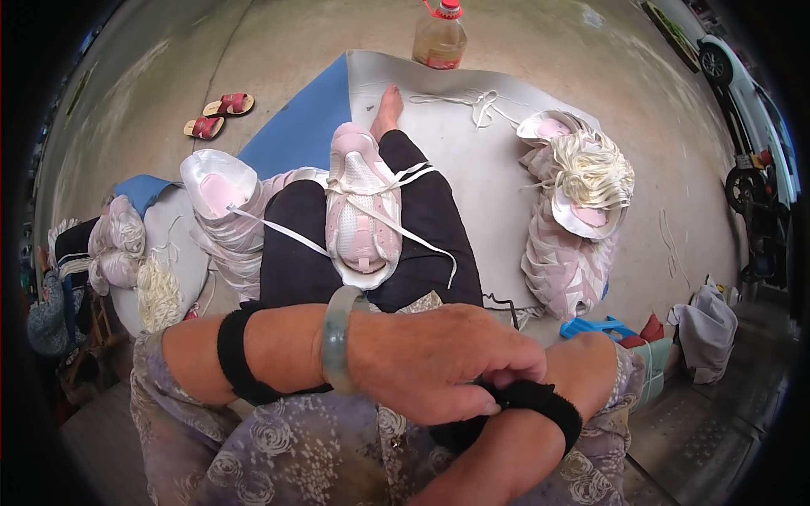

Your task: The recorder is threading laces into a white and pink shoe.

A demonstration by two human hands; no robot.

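Note:
My left hand (447, 358) reaches across my body, a jade-coloured bangle (337, 337) around its wrist. Its fingers are bent together on a black strap (547, 406) wrapped around my right forearm; the fingertips are partly hidden there. Another black band (234, 358) circles my left forearm. My right forearm (498, 460) runs down out of the picture, so the right hand is not seen. Between my thighs lies a pink and white shoe upper (364, 223), toe pointing away, with a white lace (295, 238) threaded partly through it and its loose ends trailing across my trousers.
Stacked shoe uppers stand at my left (221, 190) and right (564, 274), a bundle of cream laces (595, 173) on the right one. A grey-white mat (481, 190) lies beneath. Beyond are red sandals (228, 104) and a red-capped bottle (440, 38). Another person (55, 316) sits far left.

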